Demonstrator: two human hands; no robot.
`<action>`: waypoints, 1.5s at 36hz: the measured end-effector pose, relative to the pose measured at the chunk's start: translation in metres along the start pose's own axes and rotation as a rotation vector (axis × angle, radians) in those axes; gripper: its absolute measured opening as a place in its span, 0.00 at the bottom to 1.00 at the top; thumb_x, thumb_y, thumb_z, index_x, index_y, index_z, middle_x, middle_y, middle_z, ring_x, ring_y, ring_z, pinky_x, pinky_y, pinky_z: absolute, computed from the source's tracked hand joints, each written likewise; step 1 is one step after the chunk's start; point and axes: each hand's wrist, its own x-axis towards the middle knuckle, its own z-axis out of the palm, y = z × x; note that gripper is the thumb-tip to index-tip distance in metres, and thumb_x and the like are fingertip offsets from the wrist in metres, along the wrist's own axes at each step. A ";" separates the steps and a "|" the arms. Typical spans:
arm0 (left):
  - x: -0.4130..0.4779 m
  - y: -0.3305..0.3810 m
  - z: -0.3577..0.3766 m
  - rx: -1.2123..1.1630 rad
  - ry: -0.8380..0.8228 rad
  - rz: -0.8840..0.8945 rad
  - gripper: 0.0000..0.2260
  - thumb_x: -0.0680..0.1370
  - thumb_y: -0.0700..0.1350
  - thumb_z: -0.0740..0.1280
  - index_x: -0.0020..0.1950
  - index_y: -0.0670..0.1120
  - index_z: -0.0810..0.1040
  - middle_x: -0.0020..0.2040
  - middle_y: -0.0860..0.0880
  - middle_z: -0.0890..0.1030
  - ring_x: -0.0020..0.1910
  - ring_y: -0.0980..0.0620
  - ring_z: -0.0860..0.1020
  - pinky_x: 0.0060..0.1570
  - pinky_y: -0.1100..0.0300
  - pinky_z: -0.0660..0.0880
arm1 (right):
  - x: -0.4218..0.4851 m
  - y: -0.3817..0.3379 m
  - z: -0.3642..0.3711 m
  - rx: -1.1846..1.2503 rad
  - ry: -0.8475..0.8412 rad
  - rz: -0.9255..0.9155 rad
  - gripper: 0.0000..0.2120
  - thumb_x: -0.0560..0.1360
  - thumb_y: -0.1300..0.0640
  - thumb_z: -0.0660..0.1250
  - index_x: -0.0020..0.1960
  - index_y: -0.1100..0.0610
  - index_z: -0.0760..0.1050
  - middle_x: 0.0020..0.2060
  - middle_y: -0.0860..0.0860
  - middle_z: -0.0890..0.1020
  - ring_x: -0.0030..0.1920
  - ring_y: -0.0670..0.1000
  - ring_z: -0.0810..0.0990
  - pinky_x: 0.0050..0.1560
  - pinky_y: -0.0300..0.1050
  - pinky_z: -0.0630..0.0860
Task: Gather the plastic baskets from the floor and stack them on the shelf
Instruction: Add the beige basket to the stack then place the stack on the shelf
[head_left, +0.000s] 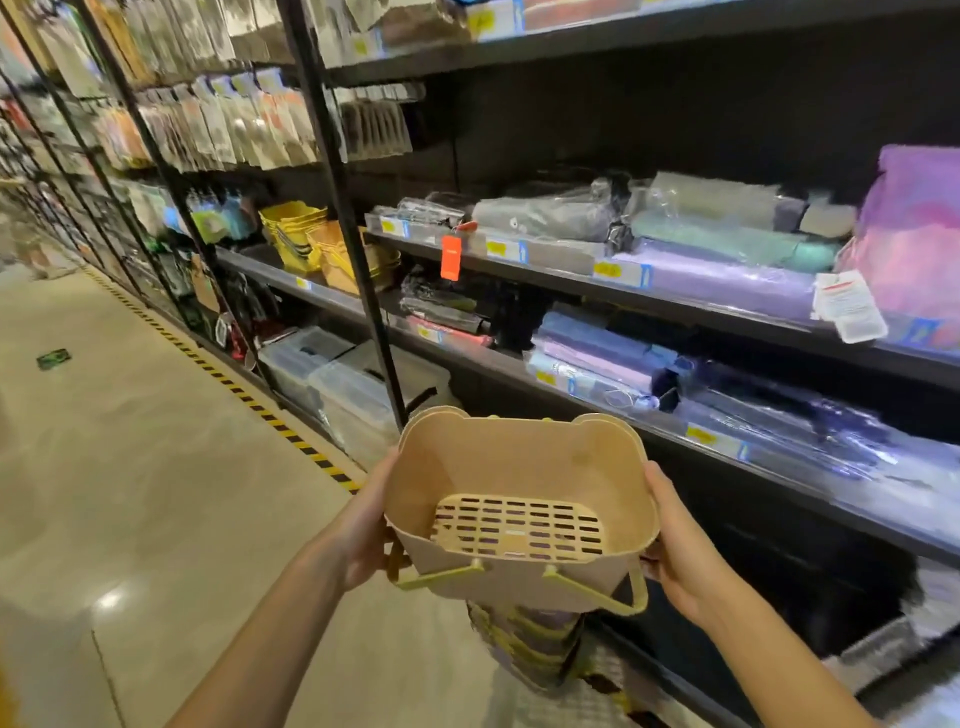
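Note:
I hold a beige plastic basket (519, 467) in front of me, with a second one nested under it, its rim showing at the far edge. The slotted bottom faces up at me and yellow handles hang at the near side. My left hand (369, 525) grips the left wall and my right hand (680, 545) grips the right wall. Below them a stack of more baskets (530, 644) stands on the floor. On the shelf (270, 270) further left sit stacked yellow baskets (291, 228) and orange baskets (337, 254).
Dark shelving runs along the right with bagged umbrellas (701, 244) and price tags. Clear storage boxes (337, 384) sit on the bottom level. A black-and-yellow striped line (270, 415) marks the floor edge; the pale aisle floor (130, 467) stretches to the left.

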 end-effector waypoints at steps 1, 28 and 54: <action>0.012 0.002 -0.001 0.006 -0.008 -0.004 0.25 0.75 0.74 0.52 0.56 0.59 0.77 0.58 0.49 0.80 0.58 0.45 0.77 0.58 0.42 0.73 | 0.008 0.000 0.002 0.007 0.007 -0.003 0.25 0.79 0.31 0.53 0.60 0.45 0.79 0.52 0.52 0.87 0.59 0.56 0.81 0.58 0.56 0.76; 0.383 -0.035 -0.045 0.237 -0.494 -0.195 0.27 0.80 0.69 0.49 0.65 0.56 0.79 0.58 0.52 0.86 0.61 0.52 0.81 0.55 0.54 0.76 | 0.200 0.110 0.103 0.088 0.549 -0.026 0.21 0.62 0.45 0.71 0.54 0.50 0.76 0.53 0.59 0.82 0.52 0.54 0.81 0.49 0.46 0.81; 0.514 -0.189 -0.009 0.368 -0.275 -0.159 0.22 0.83 0.65 0.50 0.55 0.63 0.82 0.53 0.61 0.85 0.58 0.58 0.80 0.60 0.53 0.74 | 0.326 0.300 0.046 0.240 0.689 0.287 0.16 0.83 0.38 0.52 0.53 0.39 0.77 0.43 0.33 0.86 0.51 0.41 0.84 0.58 0.47 0.75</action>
